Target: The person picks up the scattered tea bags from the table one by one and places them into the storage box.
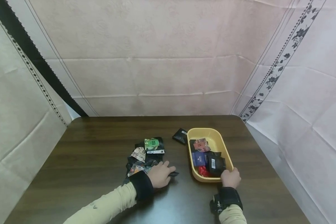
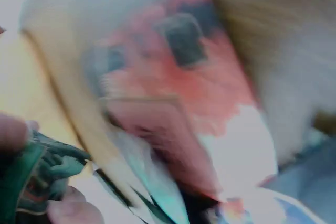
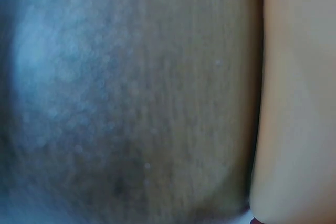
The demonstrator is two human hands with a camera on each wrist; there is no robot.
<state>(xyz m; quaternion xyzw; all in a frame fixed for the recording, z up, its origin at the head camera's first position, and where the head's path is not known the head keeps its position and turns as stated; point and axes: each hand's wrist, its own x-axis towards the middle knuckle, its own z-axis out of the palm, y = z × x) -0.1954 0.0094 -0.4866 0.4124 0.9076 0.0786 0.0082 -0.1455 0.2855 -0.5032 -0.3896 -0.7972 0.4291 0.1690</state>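
My left hand (image 1: 160,175) is low over the table beside a loose pile of packets (image 1: 140,154). In the left wrist view its fingertips pinch a dark green packet (image 2: 47,169), which looks like a small dark flap in the head view. My right hand (image 1: 231,178) grips the near right corner of a yellow plastic basket (image 1: 219,143). Inside the basket lie a black packet (image 1: 216,165), a blue packet (image 1: 198,158), a red packet (image 1: 203,171) and a pinkish-red one (image 1: 201,145). The right wrist view shows only tabletop and the basket's wall (image 3: 299,98).
A black packet (image 1: 180,136) lies on the table against the basket's far left side. The pile includes a packet with a green label (image 1: 152,144) at its far end. Brown wooden tabletop (image 1: 100,140) surrounds everything, with pale cloth (image 1: 156,77) hanging behind and at both sides.
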